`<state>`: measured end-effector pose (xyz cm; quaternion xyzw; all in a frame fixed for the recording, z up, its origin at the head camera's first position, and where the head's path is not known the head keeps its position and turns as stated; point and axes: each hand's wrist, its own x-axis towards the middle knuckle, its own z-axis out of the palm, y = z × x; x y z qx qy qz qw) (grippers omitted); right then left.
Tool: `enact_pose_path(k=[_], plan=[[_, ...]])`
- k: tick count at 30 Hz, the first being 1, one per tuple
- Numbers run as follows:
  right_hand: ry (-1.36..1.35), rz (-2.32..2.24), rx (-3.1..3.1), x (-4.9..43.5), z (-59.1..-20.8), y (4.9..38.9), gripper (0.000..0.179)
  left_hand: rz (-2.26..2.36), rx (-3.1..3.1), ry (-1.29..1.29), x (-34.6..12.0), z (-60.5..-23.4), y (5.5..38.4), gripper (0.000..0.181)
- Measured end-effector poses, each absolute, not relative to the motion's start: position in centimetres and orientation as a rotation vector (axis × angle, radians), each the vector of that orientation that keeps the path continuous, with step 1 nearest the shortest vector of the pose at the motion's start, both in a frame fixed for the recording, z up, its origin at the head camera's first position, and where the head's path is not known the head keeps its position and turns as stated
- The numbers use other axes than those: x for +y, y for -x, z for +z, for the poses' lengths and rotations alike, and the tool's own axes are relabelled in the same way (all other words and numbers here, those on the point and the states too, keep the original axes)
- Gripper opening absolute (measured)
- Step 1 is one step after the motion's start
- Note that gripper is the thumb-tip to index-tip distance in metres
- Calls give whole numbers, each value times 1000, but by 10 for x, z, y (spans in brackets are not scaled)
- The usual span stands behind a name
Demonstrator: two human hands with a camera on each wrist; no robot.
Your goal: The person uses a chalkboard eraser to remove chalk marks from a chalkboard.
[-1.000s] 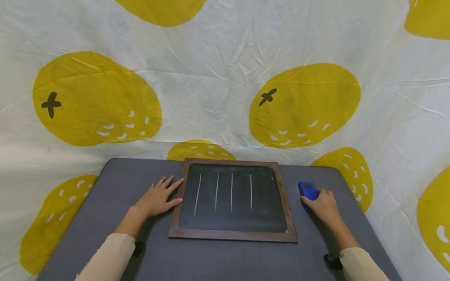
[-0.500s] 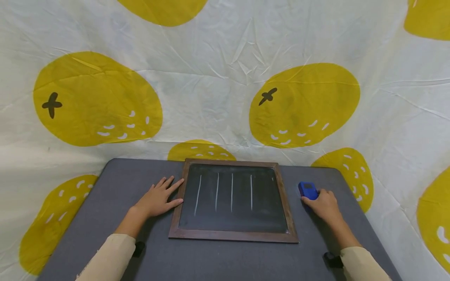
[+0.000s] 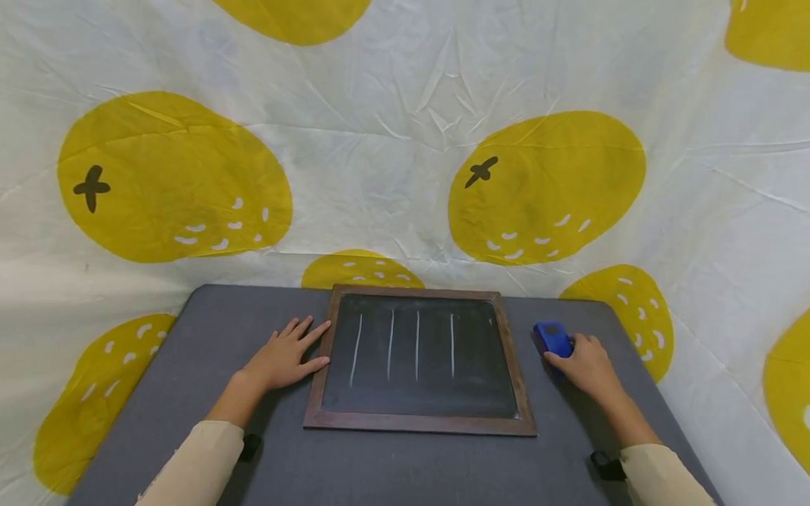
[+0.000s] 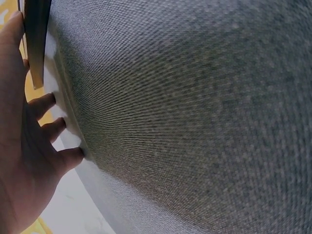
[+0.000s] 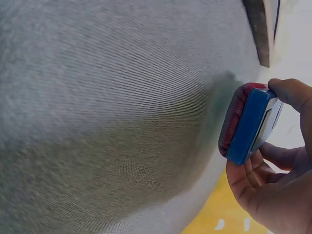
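Note:
A wood-framed chalkboard (image 3: 418, 358) lies on the grey table with several upright chalk lines drawn across its dark face. My left hand (image 3: 283, 357) is spread at the board's left side, thumb and index fingertip on the frame, the other fingers on the cloth beside it. To the right of the board, my right hand (image 3: 585, 365) grips a blue chalkboard eraser (image 3: 553, 339) between thumb and fingers. In the right wrist view the eraser (image 5: 248, 124) shows a reddish felt pad turned toward the table, with a gap and a shadow below it.
The grey cloth-covered table (image 3: 392, 471) has rounded far corners. Behind it hangs a white curtain (image 3: 367, 190) printed with large yellow fruit. Both forearms wear beige sleeves, with dark straps near the wrists.
My right hand has raised the eraser slightly off the table and tilted it, shifting a little. The left hand and the chalkboard stay where they were.

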<state>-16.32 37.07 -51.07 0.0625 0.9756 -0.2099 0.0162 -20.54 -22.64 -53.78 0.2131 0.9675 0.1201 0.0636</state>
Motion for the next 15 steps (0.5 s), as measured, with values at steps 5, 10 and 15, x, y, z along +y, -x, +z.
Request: enact_pose_path(k=[5, 10, 15], plan=[[-114, -633, 3046, 366, -503, 162, 81, 362, 2918, -645, -227, -538, 205, 79], [-16, -624, 3058, 358, -494, 165, 79, 375, 2912, -644, -226, -536, 204, 80], [102, -601, 3078, 347, -488, 172, 75, 378, 2910, -637, -227, -536, 204, 79]])
